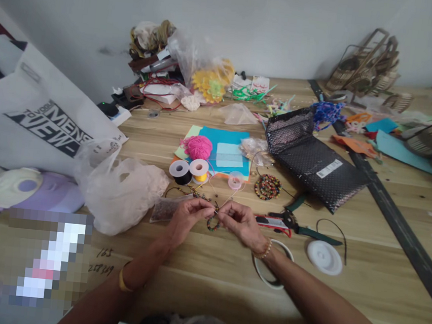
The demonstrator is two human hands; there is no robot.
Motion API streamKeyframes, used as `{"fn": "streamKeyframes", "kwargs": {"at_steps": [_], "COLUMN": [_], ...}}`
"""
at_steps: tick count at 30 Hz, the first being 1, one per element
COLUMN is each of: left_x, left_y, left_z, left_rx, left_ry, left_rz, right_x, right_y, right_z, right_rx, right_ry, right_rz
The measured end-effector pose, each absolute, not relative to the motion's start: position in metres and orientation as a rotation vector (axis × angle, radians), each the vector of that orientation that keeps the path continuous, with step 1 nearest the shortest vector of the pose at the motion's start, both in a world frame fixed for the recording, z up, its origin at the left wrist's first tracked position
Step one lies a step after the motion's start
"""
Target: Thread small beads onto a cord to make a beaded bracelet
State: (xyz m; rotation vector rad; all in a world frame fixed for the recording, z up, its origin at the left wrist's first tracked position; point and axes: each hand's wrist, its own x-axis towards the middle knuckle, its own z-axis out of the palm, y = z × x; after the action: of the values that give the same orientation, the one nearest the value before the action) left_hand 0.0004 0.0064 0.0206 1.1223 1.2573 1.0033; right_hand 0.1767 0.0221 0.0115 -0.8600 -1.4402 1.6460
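My left hand (189,218) and my right hand (241,222) meet over the table, fingertips pinched on a thin pale cord (216,212) between them. Just below the fingers is a small loop of multicoloured beads (213,226); I cannot tell whether it hangs or rests on the table. From the pinch, a light strand runs up toward a small pink spool (236,180). Beside my left hand lies a clear bag of tiny beads (163,209). Close to my right hand is a red utility knife (271,222). The cord's ends are too small to make out.
Black (180,173) and yellow thread spools (199,171) stand before a pink yarn ball (198,147). A coil of beads (267,187), green-handled pliers (290,218) and a black bubble mailer (315,161) lie right. A white ring (271,284) sits under my right forearm. Left is a plastic bag (121,193).
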Motion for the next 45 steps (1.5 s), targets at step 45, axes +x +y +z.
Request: {"fn": "streamKeyframes", "kwargs": {"at_steps": [45], "left_x": [0.005], "left_y": [0.005], "left_z": [0.031], "left_rx": [1.23], "left_ry": [1.261], "left_rz": [0.98], "right_x": [0.175], "right_y": [0.023], "right_z": [0.011], "right_rx": [-0.873], "right_ry": [-1.356], "right_rz": [1.724]}}
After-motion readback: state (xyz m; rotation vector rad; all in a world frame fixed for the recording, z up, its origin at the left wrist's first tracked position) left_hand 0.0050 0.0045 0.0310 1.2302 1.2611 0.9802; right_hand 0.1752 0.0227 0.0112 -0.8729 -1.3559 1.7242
